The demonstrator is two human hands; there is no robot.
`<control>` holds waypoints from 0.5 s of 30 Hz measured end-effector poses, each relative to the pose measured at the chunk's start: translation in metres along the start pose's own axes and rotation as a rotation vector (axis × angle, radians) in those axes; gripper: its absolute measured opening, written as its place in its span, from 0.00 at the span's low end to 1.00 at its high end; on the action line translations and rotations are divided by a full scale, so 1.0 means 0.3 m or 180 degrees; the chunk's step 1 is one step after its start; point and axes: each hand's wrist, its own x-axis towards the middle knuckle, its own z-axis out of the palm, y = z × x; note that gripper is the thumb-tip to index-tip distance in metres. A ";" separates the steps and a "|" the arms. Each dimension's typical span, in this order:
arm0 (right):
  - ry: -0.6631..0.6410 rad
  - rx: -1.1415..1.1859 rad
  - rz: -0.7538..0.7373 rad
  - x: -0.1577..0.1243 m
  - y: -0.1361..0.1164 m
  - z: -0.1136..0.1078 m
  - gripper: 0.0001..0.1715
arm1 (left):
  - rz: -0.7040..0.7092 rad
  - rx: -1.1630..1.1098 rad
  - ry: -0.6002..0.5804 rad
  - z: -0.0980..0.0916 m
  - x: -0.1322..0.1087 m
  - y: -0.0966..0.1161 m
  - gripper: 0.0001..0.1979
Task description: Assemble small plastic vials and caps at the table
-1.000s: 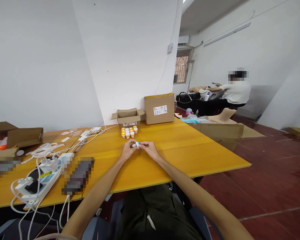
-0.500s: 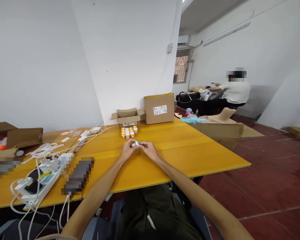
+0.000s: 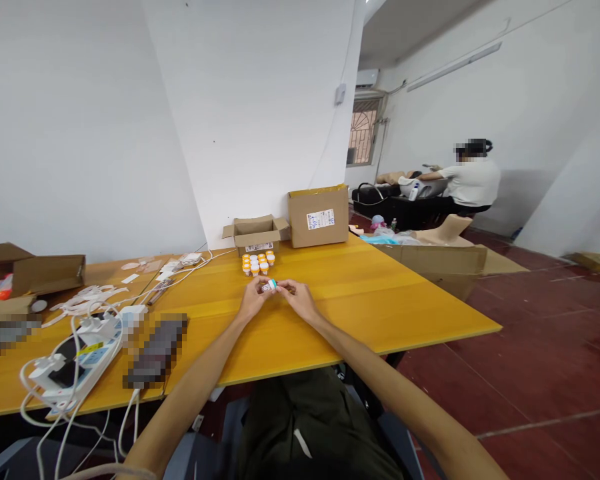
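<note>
A small white bottle with dark print and a teal cap (image 3: 269, 286) is held sideways just above the table, its teal end to the right. My left hand (image 3: 253, 299) is closed round the white body. The fingertips of my right hand (image 3: 297, 298) are pinched at the teal end; my fingers hide part of it. Just beyond my hands, several small white bottles with orange parts (image 3: 255, 264) stand in a tight group on the yellow table (image 3: 325, 293).
Behind the group sit an open carton (image 3: 256, 233) and a taller cardboard box (image 3: 319, 217). On the left lie a phone (image 3: 156, 351), a power strip (image 3: 97, 360) with tangled white cables, and another open box (image 3: 50, 275). A person (image 3: 473, 180) sits far right.
The bottle has turned slightly between my fingers, showing more of its printed side. Both hands stay in nearly the same place.
</note>
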 end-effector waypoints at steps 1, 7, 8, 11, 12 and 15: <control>-0.0017 0.0038 0.0008 0.000 -0.001 0.000 0.12 | -0.0002 0.0004 -0.0013 -0.001 0.000 0.000 0.15; -0.0133 0.0136 0.0015 0.000 -0.004 0.000 0.16 | 0.0023 -0.0034 -0.0017 -0.001 0.000 0.000 0.14; -0.0155 0.0140 0.0022 0.000 -0.004 0.000 0.17 | 0.0020 -0.0042 -0.0007 0.000 -0.001 0.000 0.14; -0.0220 0.0133 0.0024 0.000 -0.004 -0.001 0.16 | 0.0003 -0.0053 -0.0008 0.001 -0.002 0.002 0.14; -0.0234 0.0122 0.0021 0.000 -0.004 -0.001 0.16 | 0.0004 -0.0051 -0.0014 0.001 -0.002 0.003 0.14; -0.0235 0.0080 0.0011 -0.002 -0.005 -0.001 0.14 | 0.0013 -0.0030 -0.0038 0.001 -0.002 0.005 0.15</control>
